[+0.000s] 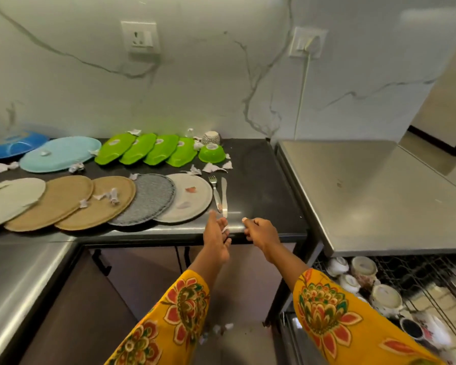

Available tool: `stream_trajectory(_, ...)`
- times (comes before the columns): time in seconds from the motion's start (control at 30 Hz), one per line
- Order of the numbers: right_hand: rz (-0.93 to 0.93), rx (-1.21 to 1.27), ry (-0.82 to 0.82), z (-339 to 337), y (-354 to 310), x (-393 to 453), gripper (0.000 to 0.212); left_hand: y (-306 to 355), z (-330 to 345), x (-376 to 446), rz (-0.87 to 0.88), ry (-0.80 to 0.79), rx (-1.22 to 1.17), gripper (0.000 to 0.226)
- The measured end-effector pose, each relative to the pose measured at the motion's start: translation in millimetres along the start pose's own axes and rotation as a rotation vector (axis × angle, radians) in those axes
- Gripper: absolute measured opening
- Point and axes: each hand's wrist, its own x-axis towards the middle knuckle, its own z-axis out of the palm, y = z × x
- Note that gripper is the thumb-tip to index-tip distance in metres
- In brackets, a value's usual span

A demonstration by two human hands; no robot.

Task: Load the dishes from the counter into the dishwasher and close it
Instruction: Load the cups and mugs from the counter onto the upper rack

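Left hand (217, 239) grip wide, palm open, empty, fingertips just short of the fork (214, 192) and knife (224, 196). Right hand (261, 230) loosely curled at the worktop (269, 180) front edge, seemingly holding nothing. Fork and knife lie side by side, long axes front-to-back, handles toward the hands, right of the white plate (186, 197).

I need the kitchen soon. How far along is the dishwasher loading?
Done: several cups already sit in the pulled-out dishwasher rack. In hand: nothing yet; the left hand is open and the right hand loosely curled at the counter edge, near the fork and knife. Left: the round plates, green dishes, green bowl, and closing the dishwasher.
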Motion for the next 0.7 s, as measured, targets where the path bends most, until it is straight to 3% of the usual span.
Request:
stream_trajectory(0.27, -0.041, 0.047, -0.045, 21.4, -20.6, 42.5, 0.033, 29.1, 0.9, 27.6, 0.004, 0.028, -0.058, 0.048)
stream_trajectory(0.47, -0.034, 0.059, -0.072, 31.6, -33.8, 103.4, 0.033, 52.9, 12.8, 71.7, -0.005, -0.032, -0.1, 0.064)
stream_trajectory(0.7, -0.002, 0.092, -0.109, 42.1, -61.2, 182.5, 0.033, 95.1, 38.4, 139.3, -0.008, 0.047, -0.127, 0.052)
